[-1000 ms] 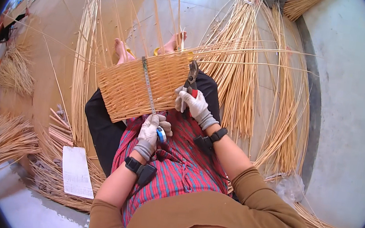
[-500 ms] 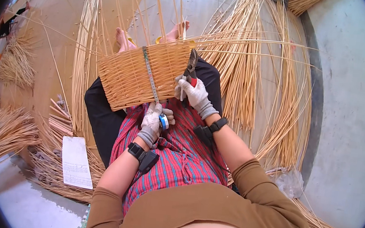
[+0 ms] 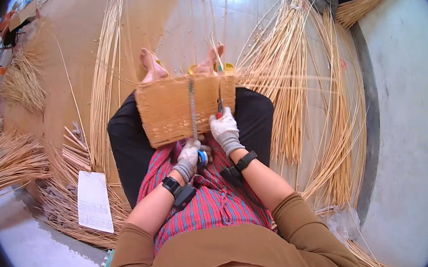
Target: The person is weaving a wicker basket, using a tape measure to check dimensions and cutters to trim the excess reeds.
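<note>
A woven wicker panel (image 3: 161,109), blurred by motion, rests tilted across my lap, with long loose canes reaching past its far and right sides. A tape measure's pale strip (image 3: 193,102) lies across it from the far edge to the near edge. My left hand (image 3: 189,153), in a whitish glove, is closed at the near edge around the tape measure, whose round blue-and-white case (image 3: 202,158) shows beside the fingers. My gloved right hand (image 3: 224,126) grips pruning shears (image 3: 220,108) with red on the handle. Their blades point away from me over the panel's right part.
Long bundles of cane (image 3: 285,89) lie on the floor ahead to the right, with more strands (image 3: 105,79) at the left. Cane heaps (image 3: 10,163), short sticks (image 3: 77,154) and a white paper sheet (image 3: 95,202) are at the near left. A pale wall (image 3: 410,129) borders the right.
The panel has come slightly nearer and to the right, together with both hands, and it has blurred. The view itself has shifted a little. Both hands keep their hold.
</note>
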A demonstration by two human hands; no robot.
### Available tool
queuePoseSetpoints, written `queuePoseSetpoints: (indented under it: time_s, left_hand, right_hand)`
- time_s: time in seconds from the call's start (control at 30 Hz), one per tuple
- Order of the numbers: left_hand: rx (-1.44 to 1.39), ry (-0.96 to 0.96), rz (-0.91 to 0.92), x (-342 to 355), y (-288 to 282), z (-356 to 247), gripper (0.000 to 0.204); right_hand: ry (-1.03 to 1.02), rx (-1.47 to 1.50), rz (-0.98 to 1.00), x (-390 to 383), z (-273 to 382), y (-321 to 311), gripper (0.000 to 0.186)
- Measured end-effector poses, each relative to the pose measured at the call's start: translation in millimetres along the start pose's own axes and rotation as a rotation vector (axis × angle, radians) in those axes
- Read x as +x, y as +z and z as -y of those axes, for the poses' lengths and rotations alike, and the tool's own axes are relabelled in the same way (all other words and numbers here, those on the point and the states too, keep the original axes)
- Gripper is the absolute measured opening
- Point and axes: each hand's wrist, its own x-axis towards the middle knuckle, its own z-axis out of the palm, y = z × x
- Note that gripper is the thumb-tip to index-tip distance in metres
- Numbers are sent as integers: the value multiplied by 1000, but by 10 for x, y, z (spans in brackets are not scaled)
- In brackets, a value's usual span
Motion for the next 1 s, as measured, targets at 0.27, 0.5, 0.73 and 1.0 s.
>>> queuePoseSetpoints:
  time_s: [0.27, 0.5, 0.73, 1.0]
  left_hand:
    - [287, 272, 120, -387, 46, -571, 16]
    - [645, 1082, -412, -591, -327, -1647, 66]
    - [541, 1073, -42, 35, -540, -1974, 95]
    - [655, 1102, -249, -8, -553, -1895, 75]
  right_hand:
    - [234, -39, 191, 37, 59, 19, 71]
    - [81, 380, 358, -309, 55, -105, 55]
    - [-257, 216, 419, -464, 400, -55, 51]
    - [-512, -183, 208, -478, 1123, -322, 57]
